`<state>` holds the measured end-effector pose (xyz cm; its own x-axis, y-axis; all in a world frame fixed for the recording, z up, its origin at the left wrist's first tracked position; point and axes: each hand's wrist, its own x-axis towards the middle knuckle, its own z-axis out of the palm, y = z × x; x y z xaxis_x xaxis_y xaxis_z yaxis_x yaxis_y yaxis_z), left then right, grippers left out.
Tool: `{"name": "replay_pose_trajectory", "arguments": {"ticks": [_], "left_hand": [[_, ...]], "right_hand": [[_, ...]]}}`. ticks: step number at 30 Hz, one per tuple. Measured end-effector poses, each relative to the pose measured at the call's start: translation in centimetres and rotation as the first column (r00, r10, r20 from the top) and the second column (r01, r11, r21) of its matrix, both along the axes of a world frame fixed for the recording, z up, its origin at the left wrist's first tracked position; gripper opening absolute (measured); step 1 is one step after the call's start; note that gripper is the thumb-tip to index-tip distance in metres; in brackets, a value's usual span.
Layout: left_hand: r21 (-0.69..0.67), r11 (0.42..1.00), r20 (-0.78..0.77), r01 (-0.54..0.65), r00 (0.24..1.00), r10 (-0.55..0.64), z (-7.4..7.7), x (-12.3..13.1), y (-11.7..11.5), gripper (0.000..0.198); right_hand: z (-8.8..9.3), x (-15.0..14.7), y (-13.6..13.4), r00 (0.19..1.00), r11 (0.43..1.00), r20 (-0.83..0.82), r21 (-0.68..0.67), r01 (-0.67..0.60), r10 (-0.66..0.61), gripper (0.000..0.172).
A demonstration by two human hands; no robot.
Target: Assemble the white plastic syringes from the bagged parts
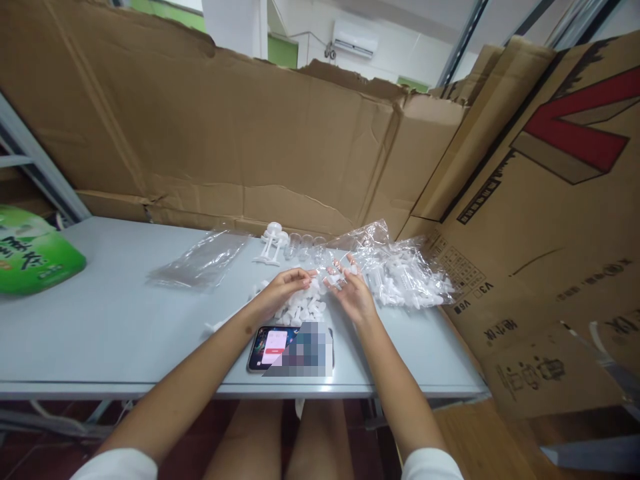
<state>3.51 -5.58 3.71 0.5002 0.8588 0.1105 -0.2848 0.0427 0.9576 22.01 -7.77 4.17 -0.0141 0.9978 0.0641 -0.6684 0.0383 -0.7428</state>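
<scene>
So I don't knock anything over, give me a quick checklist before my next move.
1. Grips of left hand and right hand secure: cannot tell, too small.
2. Loose white pieces on the table: ok, heaped near both hands.
3. Phone wholly on the table: ok.
4. Space between heap and front edge free: not ok, phone there.
5. Clear bag of white pieces on the right sealed: cannot tell.

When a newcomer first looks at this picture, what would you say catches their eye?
Probably the bright green package at the far left of the table, and the bold red mark on the printed cardboard at the right. Next, likely, the left hand and right hand near mid-table, by a pile of small white pieces, with a lit phone lying between that pile and the near edge.
</scene>
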Motion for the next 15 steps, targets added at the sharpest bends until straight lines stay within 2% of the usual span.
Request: {"name": "replay_pose_trajectory", "arguments": {"ticks": [4, 10, 15], "left_hand": [[0.085, 0.996, -0.12, -0.01, 0.993, 0.02, -0.6, -0.1, 0.5, 0.026], [0.263, 0.963, -0.326, -0.058, 0.934, 0.145, -1.3, -0.3, 1.3, 0.031], [0.155, 0.987, -0.286, -0.042, 0.954, 0.086, -1.0, -0.3, 1.0, 0.035]], "right_hand": [[0.1, 0.1, -0.1, 1.0, 1.0, -0.002, 0.011, -0.008, 0.008, 0.049], [0.4, 0.4, -0.1, 0.998, 0.998, 0.034, 0.025, 0.057, -0.058, 0.048], [0.6, 0.5, -0.1, 0.994, 0.995, 0.055, -0.001, 0.096, -0.096, 0.04]]}}
